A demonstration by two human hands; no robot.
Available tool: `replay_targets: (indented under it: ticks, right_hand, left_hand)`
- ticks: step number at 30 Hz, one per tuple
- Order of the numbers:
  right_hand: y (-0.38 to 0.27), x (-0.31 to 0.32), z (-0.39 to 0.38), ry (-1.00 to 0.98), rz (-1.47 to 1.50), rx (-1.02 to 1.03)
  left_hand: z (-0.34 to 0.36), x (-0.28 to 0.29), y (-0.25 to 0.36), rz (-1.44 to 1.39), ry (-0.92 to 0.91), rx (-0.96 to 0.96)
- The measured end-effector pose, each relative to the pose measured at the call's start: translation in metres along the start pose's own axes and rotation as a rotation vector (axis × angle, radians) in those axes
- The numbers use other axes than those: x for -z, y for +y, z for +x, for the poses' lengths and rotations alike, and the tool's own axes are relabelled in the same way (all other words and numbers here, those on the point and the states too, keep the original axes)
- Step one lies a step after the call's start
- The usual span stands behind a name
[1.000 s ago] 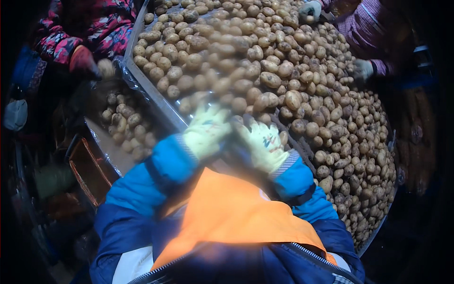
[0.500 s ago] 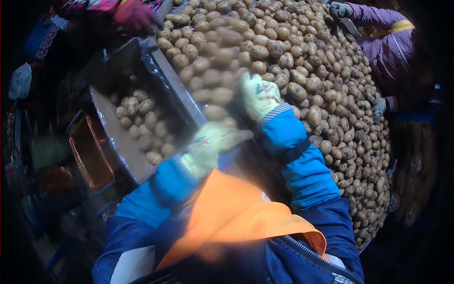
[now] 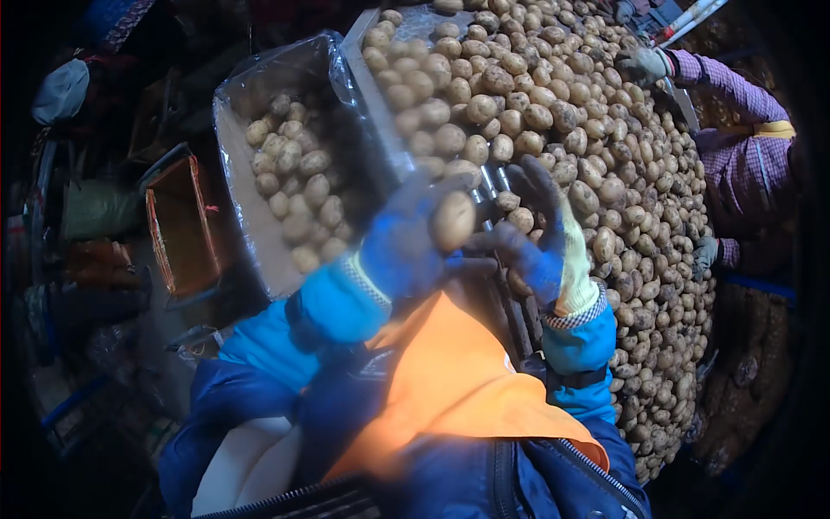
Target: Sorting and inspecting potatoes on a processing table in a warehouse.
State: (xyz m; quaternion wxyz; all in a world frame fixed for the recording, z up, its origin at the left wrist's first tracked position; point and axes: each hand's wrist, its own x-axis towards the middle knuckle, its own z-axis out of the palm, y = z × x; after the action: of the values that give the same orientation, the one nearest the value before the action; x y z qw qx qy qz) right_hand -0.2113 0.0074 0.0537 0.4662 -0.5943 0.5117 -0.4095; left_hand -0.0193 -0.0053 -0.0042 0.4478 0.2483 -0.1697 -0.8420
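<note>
A potato sits against the fingers of my left hand, which wears a glove with a blue, dirt-darkened palm and is turned palm up. My right hand, gloved in pale yellow-green with a blue palm, is just to the right of it. Its fingers are apart and curved, and I see nothing held in them. A few potatoes show between its thumb and fingers, seemingly on the surface beneath. Beyond both hands spreads a big heap of potatoes, some with dark patches.
A plastic-lined box partly filled with potatoes stands left of the table's metal edge. Farther left is an orange-rimmed crate. Across the heap at right, a co-worker's purple checked sleeve and gloved hands reach in.
Both hands have turned from backs up to palms up. A potato now shows in my left hand. My right hand has drawn nearer to me, and the view has shifted, bringing the box farther right.
</note>
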Motion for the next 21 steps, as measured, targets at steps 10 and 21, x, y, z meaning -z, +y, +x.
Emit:
replay_targets:
  ticks: [10, 21]
  right_hand:
    - [0.045, 0.003, -0.029, 0.011, -0.255, -0.128]
    - [0.038, -0.006, -0.028, 0.033, -0.156, -0.219]
  left_hand:
    - [-0.038, 0.031, 0.036, 0.247, -0.049, -0.251]
    - [-0.163, 0.178, 0.162, 0.515, 1.014, -0.814]
